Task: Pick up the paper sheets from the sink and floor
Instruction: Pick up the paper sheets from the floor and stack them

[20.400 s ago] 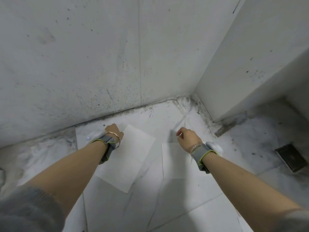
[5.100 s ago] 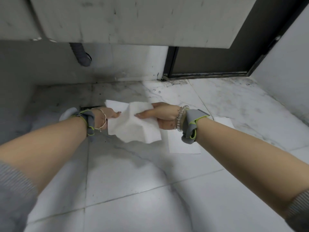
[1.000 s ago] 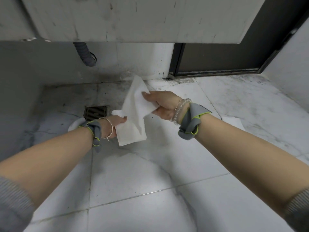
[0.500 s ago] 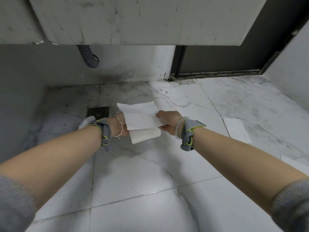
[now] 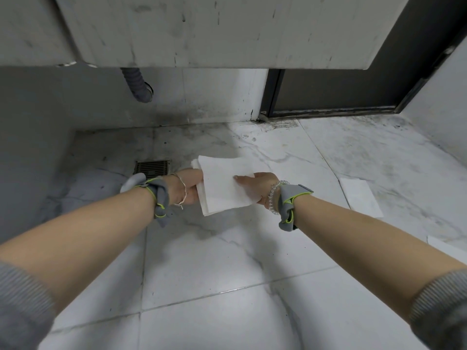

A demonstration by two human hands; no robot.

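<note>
A small stack of white paper sheets (image 5: 222, 185) is held above the marble floor between both hands. My left hand (image 5: 188, 189) grips the stack's left edge. My right hand (image 5: 255, 185) holds the right edge, thumb lying flat on top and fingers underneath. One more white sheet (image 5: 360, 197) lies flat on the floor to the right. The corner of another sheet (image 5: 447, 250) shows at the right edge, partly behind my right forearm. The sink's inside is out of view.
The stone sink counter's underside (image 5: 214, 34) overhangs at the top, with a grey drain hose (image 5: 137, 85) below it. A metal floor drain (image 5: 151, 168) sits just beyond my left hand. A dark door (image 5: 341, 89) is at the back right; a wall closes the right side.
The upper sheet has been laid flat onto the stack, which now looks squared up. Both hands have shifted slightly; my right thumb now rests on top of the stack.
</note>
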